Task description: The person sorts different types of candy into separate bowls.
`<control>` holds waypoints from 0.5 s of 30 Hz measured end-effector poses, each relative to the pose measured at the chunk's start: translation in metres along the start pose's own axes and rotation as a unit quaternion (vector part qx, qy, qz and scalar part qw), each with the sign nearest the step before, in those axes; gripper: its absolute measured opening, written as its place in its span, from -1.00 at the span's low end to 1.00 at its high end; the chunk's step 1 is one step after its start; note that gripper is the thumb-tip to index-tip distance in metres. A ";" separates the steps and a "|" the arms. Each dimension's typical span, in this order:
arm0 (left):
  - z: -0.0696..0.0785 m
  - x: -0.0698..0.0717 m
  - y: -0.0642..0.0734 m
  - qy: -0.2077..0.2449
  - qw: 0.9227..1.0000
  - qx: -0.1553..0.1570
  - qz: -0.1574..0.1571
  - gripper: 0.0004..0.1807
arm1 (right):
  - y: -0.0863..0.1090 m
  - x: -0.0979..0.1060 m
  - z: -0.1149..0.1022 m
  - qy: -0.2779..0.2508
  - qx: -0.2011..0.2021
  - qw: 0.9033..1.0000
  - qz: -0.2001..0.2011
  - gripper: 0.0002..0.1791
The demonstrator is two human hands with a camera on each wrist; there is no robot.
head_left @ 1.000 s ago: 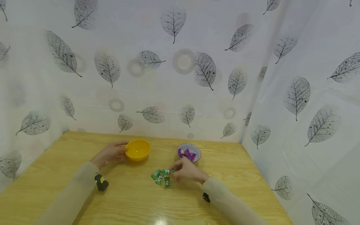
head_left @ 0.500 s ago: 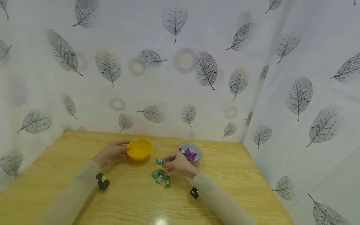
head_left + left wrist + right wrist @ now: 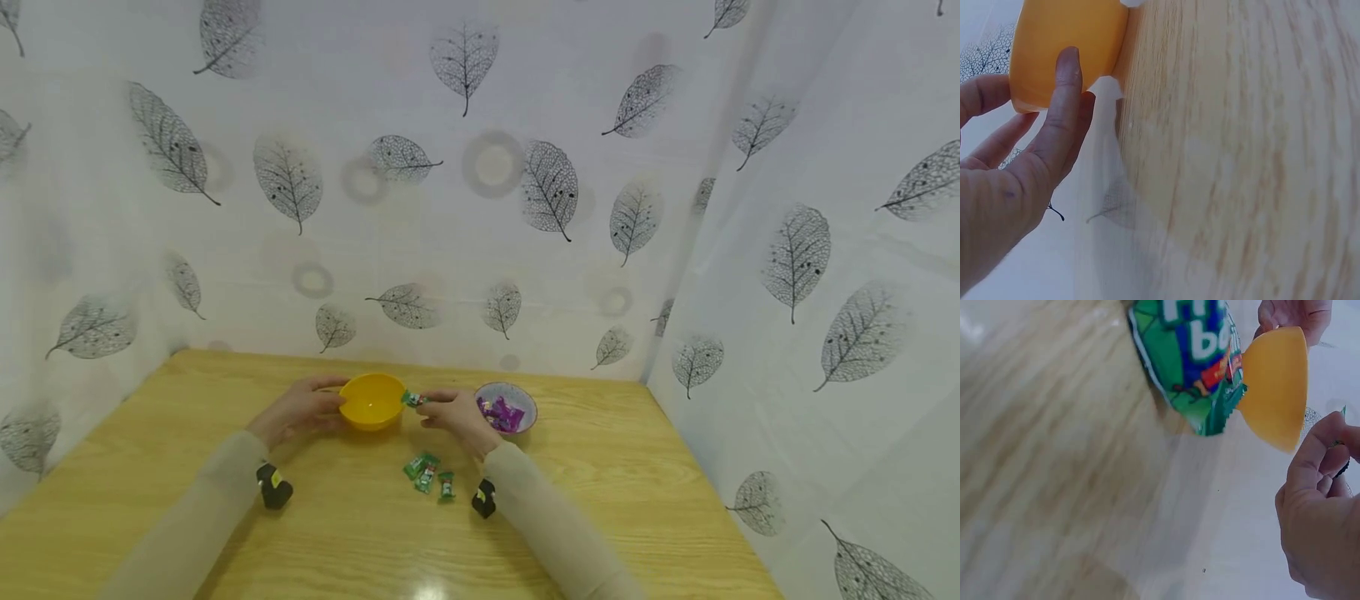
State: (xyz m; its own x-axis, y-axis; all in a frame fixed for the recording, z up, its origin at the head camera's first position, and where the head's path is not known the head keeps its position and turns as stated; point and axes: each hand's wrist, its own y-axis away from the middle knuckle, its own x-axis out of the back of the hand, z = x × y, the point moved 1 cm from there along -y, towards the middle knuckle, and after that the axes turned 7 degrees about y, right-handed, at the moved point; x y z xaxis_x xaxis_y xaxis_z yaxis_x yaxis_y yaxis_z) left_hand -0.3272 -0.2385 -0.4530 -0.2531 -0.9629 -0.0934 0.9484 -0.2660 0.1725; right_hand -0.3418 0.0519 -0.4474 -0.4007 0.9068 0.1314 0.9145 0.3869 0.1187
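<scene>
A yellow bowl [image 3: 371,408] stands upright on the table, and my left hand [image 3: 306,407] holds it by its left side. In the left wrist view one straight digit lies along the bowl's outer wall [image 3: 1079,28], with another finger at its edge. My right hand [image 3: 459,417] pinches a candy in a green wrapper [image 3: 413,399], raised right beside the bowl's right rim. Several more green-wrapped candies [image 3: 427,473] lie on the table in front of the bowl. One of them, a printed green candy packet [image 3: 1194,359], looms large in the right wrist view.
Behind my right hand stands a pale bowl with a reddish rim [image 3: 527,398], holding purple-wrapped candies [image 3: 504,414]. The wooden table [image 3: 360,542] meets a white leaf-print curtain [image 3: 420,250] at the back and right.
My right hand has picked one green candy out of the group and carried it up and left to the yellow bowl's rim. My left hand stays on the bowl.
</scene>
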 end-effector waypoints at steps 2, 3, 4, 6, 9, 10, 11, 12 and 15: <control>0.000 0.000 0.000 -0.002 1.000 0.000 -0.001 -0.32 | -0.004 -0.005 0.000 -0.019 0.005 1.000 0.002 -0.70; 0.000 0.000 -0.001 -0.001 1.000 0.001 0.000 -0.33 | -0.005 -0.008 0.001 -0.024 0.007 1.000 0.002 -0.70; -0.001 0.000 -0.001 -0.001 1.000 0.002 0.000 -0.33 | -0.007 -0.010 0.000 -0.025 0.008 1.000 0.003 -0.70; -0.001 0.000 -0.002 0.000 1.000 0.003 0.001 -0.33 | -0.009 -0.014 0.000 -0.024 0.012 1.000 0.004 -0.69; 0.000 0.000 -0.004 -0.002 1.000 0.004 0.004 -0.35 | -0.012 -0.018 -0.003 -0.018 0.016 1.000 0.005 -0.68; 0.000 0.000 -0.005 -0.006 1.000 0.004 0.003 -0.35 | -0.013 -0.020 -0.004 -0.015 0.018 1.000 0.006 -0.68; -0.001 0.001 -0.005 -0.008 1.000 0.004 0.001 -0.35 | -0.014 -0.022 -0.005 -0.010 0.020 1.000 0.006 -0.68; -0.001 0.001 -0.005 -0.012 1.000 0.004 0.002 -0.35 | -0.014 -0.023 -0.007 -0.003 0.022 1.000 0.007 -0.68; -0.001 0.001 -0.005 -0.024 1.000 0.003 0.004 -0.36 | -0.015 -0.029 -0.011 0.017 0.024 1.000 0.009 -0.69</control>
State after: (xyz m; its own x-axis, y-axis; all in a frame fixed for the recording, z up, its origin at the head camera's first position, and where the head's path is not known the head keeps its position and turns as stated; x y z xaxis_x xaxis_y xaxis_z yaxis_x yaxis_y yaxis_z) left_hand -0.3317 -0.2385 -0.4554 -0.2551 -0.9659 -0.0441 0.9490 -0.2589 0.1798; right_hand -0.3451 0.0183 -0.4426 -0.3845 0.9080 0.1664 0.9231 0.3783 0.0687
